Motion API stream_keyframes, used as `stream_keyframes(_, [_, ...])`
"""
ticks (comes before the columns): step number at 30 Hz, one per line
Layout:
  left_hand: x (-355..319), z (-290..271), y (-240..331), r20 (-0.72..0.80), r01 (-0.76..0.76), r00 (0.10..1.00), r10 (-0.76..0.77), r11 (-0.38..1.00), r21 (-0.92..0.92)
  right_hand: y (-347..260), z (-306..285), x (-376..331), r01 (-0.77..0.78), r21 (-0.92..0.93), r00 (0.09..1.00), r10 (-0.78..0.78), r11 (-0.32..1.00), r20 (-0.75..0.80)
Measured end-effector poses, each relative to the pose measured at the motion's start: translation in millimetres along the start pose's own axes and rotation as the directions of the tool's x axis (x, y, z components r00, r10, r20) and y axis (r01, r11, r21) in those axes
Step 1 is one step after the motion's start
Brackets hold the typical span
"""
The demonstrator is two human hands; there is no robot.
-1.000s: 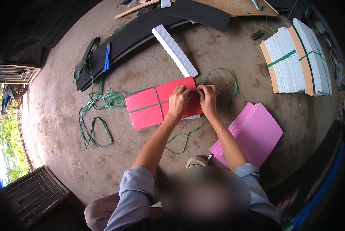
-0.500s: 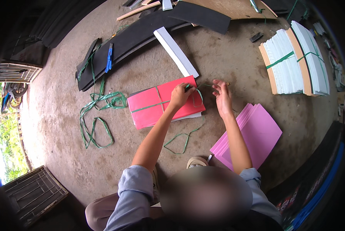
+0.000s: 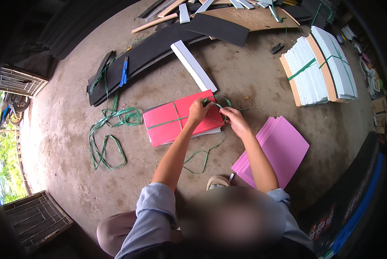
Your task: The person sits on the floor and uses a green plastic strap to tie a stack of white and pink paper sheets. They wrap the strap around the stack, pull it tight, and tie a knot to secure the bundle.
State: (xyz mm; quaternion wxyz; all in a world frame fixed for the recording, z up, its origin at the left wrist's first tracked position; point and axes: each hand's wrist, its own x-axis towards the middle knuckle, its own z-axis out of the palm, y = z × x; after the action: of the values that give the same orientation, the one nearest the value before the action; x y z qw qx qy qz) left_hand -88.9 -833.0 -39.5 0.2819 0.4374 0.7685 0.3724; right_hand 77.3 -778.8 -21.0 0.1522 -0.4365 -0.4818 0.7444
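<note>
A stack of red sheets (image 3: 162, 130) lies on the concrete floor in front of me, with white and dark layers showing at its edges. Green plastic twine (image 3: 161, 122) crosses it both lengthwise and widthwise. Over the stack's right end, my left hand (image 3: 198, 110) is closed on the twine. My right hand (image 3: 236, 122), just beyond the stack's right edge, pinches the same twine, a short stretch of which runs between both hands. A thin loose end loops on the floor below the stack.
Pink sheets (image 3: 284, 146) lie fanned at my right. Farther right stands a tied bundle of white sheets (image 3: 305, 77). Long black boards (image 3: 154, 54) with a blue cutter (image 3: 124, 71), and a white strip (image 3: 193, 64), lie beyond the stack. Tangled green twine (image 3: 99, 146) sits left.
My right hand has come in left and down toward the stack, from open fingers to a pinch on the twine. My left hand stays at the stack's right end.
</note>
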Motion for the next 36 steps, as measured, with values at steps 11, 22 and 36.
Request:
stream_keyframes(11, [-1.7,11.9,-1.7,0.013,-0.066,0.998,0.066,0.998,0.017,-105.3,-99.2,-75.9,-0.073,-0.688,0.995,0.104,0.722,0.003])
stream_keyframes(22, [-2.2,18.2,0.7,-0.103,-0.142,0.984,0.149,0.987,0.072,-114.8,-142.3,-95.9,-0.584,-0.809,0.600,-0.635,0.068,-0.487])
stream_keyframes(36, [-5.2,-14.3,21.5,0.035,-0.216,0.976,0.213,0.971,0.106,-5.4,-4.0,28.8,0.341,-0.535,0.865,-0.481,0.773,-0.143])
